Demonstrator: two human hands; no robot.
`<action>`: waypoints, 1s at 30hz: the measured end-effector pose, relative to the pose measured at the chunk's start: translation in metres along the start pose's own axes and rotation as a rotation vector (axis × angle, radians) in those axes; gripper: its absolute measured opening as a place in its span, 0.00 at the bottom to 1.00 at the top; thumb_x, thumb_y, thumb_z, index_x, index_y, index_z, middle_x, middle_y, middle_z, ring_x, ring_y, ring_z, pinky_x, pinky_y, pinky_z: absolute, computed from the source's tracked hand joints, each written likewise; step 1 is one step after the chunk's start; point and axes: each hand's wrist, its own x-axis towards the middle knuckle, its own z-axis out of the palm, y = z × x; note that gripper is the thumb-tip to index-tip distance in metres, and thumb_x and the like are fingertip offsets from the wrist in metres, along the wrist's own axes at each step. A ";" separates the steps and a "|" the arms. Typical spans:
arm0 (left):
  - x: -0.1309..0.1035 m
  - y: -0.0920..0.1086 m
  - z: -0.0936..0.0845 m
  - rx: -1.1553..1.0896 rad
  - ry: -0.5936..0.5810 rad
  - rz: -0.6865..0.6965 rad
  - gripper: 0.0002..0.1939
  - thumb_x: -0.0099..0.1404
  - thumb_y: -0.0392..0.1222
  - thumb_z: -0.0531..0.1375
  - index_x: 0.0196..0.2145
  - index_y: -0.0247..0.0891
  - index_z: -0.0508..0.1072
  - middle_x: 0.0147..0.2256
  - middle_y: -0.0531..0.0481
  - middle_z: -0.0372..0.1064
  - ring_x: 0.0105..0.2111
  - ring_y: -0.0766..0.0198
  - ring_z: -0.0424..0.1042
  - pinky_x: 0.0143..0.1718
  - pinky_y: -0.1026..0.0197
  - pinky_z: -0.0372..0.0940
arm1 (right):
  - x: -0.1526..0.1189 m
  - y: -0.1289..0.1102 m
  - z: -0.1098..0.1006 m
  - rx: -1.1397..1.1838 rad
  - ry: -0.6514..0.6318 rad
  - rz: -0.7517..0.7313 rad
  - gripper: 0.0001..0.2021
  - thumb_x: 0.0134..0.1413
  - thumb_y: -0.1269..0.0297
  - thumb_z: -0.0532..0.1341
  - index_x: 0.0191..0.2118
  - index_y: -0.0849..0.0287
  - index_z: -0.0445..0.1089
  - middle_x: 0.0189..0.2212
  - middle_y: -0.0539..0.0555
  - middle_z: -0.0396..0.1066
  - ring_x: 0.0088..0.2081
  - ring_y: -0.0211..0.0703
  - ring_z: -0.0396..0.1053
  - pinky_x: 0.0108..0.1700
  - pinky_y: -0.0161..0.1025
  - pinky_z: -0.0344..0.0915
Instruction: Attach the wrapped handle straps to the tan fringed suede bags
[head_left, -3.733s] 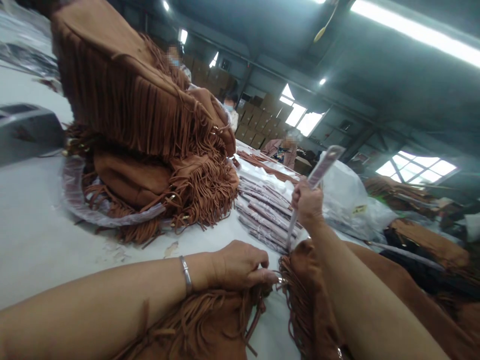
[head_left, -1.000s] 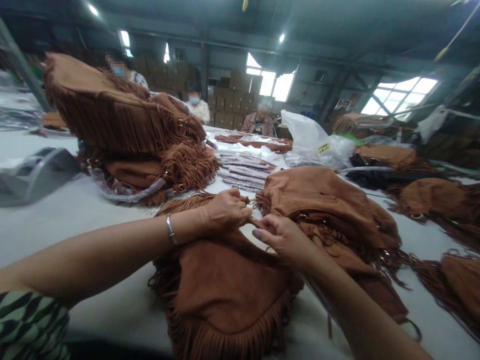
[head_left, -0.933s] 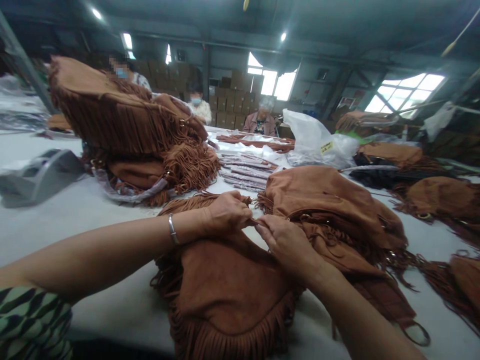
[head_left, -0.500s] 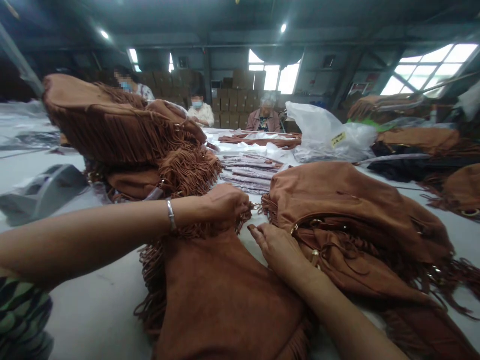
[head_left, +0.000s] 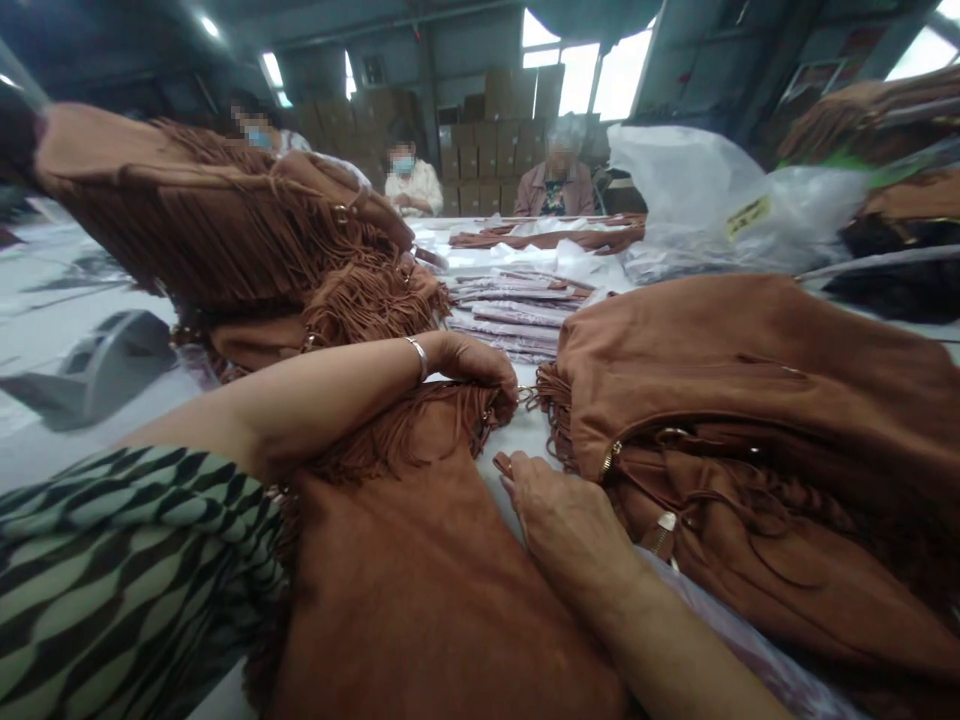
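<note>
A brown fringed suede bag (head_left: 435, 590) lies across the front of the table. My left hand (head_left: 484, 365) is closed on its far top edge, beside a small metal clasp (head_left: 525, 392). Nearer to me, my right hand (head_left: 559, 505) is closed, with a short brown strap end (head_left: 504, 464) pinched between thumb and fingers; its forearm lies along the bag's right side. Another brown bag (head_left: 690, 345) with an open zipper (head_left: 611, 458) rests just right of my right hand.
Brown fringed bags (head_left: 202, 230) are piled at the left, behind a grey tape dispenser (head_left: 120, 365). Plastic-wrapped straps (head_left: 517, 315) lie mid-table. Clear plastic bags (head_left: 690, 200) stand at the back right. Several people (head_left: 412, 185) sit across the table.
The view has shifted and come closer. My left arm now reaches further over the bag, its wrist bent down at the top edge. My right hand keeps its pinch.
</note>
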 end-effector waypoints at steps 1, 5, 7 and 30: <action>-0.005 0.002 0.003 -0.027 -0.010 0.011 0.14 0.48 0.44 0.61 0.31 0.31 0.74 0.31 0.44 0.74 0.32 0.58 0.72 0.36 0.56 0.68 | 0.000 0.001 0.001 0.002 0.016 0.004 0.12 0.67 0.64 0.46 0.40 0.58 0.66 0.31 0.53 0.74 0.28 0.47 0.74 0.22 0.38 0.50; -0.036 0.014 0.016 -0.090 0.037 0.092 0.14 0.50 0.41 0.64 0.35 0.37 0.69 0.32 0.52 0.71 0.34 0.64 0.70 0.37 0.61 0.66 | 0.000 0.008 0.003 0.123 0.109 0.051 0.11 0.66 0.64 0.48 0.44 0.59 0.66 0.34 0.55 0.74 0.31 0.47 0.74 0.26 0.38 0.55; -0.054 0.020 0.027 -0.085 0.083 0.164 0.15 0.51 0.42 0.64 0.36 0.38 0.66 0.33 0.54 0.68 0.34 0.66 0.68 0.37 0.63 0.64 | 0.002 0.012 0.001 0.268 0.153 0.107 0.12 0.65 0.61 0.49 0.44 0.59 0.66 0.34 0.55 0.74 0.33 0.48 0.74 0.29 0.38 0.58; -0.071 -0.027 0.130 1.267 1.176 0.429 0.46 0.52 0.78 0.46 0.45 0.28 0.67 0.35 0.41 0.63 0.35 0.53 0.62 0.36 0.54 0.58 | 0.006 0.004 -0.023 1.660 -0.049 0.584 0.18 0.39 0.53 0.72 0.31 0.61 0.69 0.12 0.41 0.53 0.12 0.26 0.47 0.13 0.25 0.44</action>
